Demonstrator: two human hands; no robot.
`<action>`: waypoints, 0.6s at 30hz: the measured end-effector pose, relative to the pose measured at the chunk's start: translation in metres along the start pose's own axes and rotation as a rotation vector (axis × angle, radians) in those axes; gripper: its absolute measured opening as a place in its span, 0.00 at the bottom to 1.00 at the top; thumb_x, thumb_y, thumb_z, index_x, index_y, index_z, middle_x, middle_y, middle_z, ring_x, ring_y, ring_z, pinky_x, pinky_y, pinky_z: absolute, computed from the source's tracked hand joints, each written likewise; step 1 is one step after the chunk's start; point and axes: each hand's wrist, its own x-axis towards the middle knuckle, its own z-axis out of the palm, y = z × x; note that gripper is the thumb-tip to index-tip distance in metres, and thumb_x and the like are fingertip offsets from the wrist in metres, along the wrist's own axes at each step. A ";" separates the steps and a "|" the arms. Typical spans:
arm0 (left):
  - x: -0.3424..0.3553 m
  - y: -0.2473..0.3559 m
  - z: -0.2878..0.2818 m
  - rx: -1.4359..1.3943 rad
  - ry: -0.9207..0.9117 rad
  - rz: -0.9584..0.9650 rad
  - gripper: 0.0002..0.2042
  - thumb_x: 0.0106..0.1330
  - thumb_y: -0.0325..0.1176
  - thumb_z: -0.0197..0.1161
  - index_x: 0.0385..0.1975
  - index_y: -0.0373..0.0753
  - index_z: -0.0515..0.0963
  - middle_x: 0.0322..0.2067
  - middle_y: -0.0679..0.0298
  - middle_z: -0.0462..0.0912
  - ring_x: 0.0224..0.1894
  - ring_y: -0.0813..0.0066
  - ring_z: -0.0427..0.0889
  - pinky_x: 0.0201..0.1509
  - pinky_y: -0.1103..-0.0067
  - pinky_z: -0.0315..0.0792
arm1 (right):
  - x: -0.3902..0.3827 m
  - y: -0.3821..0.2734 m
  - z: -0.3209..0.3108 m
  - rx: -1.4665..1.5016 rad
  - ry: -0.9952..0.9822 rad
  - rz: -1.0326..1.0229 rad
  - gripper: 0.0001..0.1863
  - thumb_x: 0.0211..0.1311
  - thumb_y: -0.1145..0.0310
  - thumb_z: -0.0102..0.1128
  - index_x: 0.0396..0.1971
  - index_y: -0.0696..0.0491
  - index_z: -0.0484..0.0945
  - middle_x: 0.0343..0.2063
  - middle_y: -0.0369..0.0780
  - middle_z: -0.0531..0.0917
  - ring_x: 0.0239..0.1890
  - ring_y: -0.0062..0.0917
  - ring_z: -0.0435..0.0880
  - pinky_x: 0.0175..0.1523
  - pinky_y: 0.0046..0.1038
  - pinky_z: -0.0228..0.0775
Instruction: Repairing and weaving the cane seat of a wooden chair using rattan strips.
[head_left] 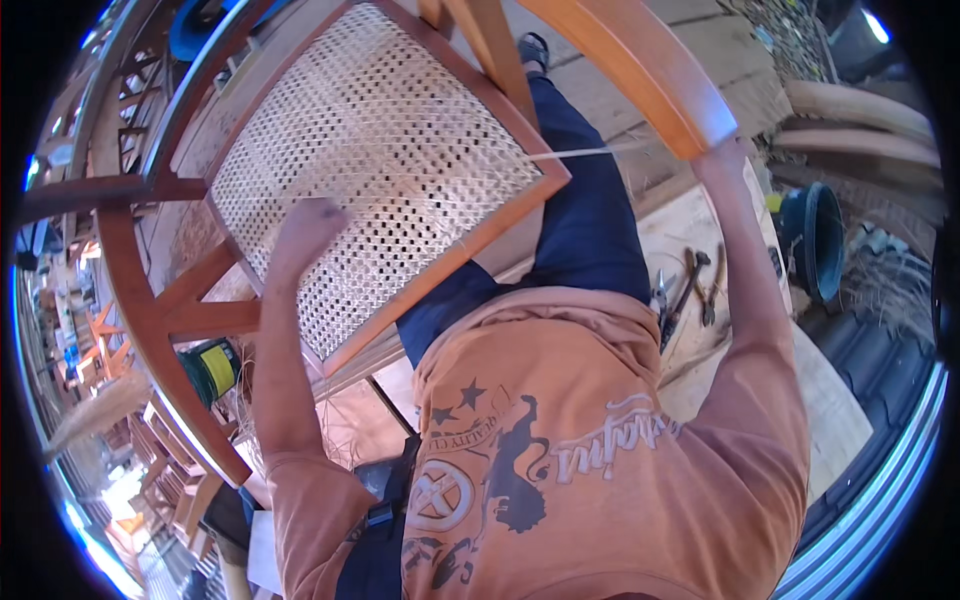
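A chair frame of reddish-brown wood lies tilted before me, its woven cane seat panel (400, 150) full of small open holes. My left hand (315, 225) is closed over the left part of the weave; whatever its fingers may pinch is hidden. From the panel's right corner a pale cane strand (590, 153) runs taut to my right hand (722, 160). That hand is closed on the strand, out beside the end of the curved wooden chair piece (650, 70), which partly covers the fingers.
Pliers (712, 300) and other hand tools lie on a board right of my legs. Beyond them stands a dark green bucket (815, 240) near loose fibres. A green and yellow can (210, 370) is behind the left chair leg (150, 320). More wooden frames crowd the far left.
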 end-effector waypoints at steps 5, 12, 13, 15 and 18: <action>-0.002 0.133 0.033 -0.157 -0.203 0.217 0.17 0.55 0.42 0.53 0.22 0.30 0.73 0.21 0.48 0.75 0.26 0.50 0.75 0.32 0.64 0.67 | -0.033 -0.153 -0.107 0.970 -0.163 -0.628 0.10 0.59 0.69 0.51 0.38 0.57 0.74 0.33 0.47 0.79 0.37 0.41 0.77 0.44 0.35 0.68; -0.017 0.123 0.042 -0.187 -0.149 0.208 0.15 0.57 0.41 0.52 0.26 0.32 0.74 0.23 0.48 0.76 0.27 0.50 0.76 0.34 0.65 0.69 | -0.051 -0.162 -0.078 0.907 -0.413 -0.576 0.08 0.59 0.71 0.51 0.34 0.56 0.77 0.29 0.48 0.79 0.36 0.41 0.78 0.40 0.35 0.70; -0.018 0.127 0.047 -0.247 -0.193 0.184 0.14 0.58 0.41 0.53 0.27 0.33 0.74 0.22 0.49 0.76 0.27 0.51 0.76 0.34 0.65 0.69 | -0.051 -0.169 -0.081 0.909 -0.420 -0.583 0.08 0.59 0.71 0.51 0.34 0.56 0.77 0.29 0.48 0.79 0.36 0.41 0.78 0.40 0.35 0.70; -0.017 0.130 0.060 -0.257 -0.109 0.168 0.15 0.59 0.42 0.53 0.28 0.34 0.74 0.21 0.50 0.76 0.26 0.53 0.76 0.33 0.66 0.69 | -0.047 -0.187 -0.090 1.068 -0.476 -0.607 0.07 0.58 0.71 0.51 0.33 0.55 0.77 0.30 0.47 0.80 0.36 0.42 0.78 0.40 0.36 0.70; -0.012 0.119 0.066 -0.316 0.015 0.079 0.15 0.60 0.43 0.52 0.28 0.35 0.74 0.21 0.51 0.76 0.26 0.53 0.77 0.33 0.66 0.70 | -0.028 -0.173 -0.057 0.980 -0.249 -0.543 0.06 0.58 0.73 0.53 0.34 0.57 0.75 0.27 0.46 0.79 0.31 0.40 0.79 0.36 0.31 0.71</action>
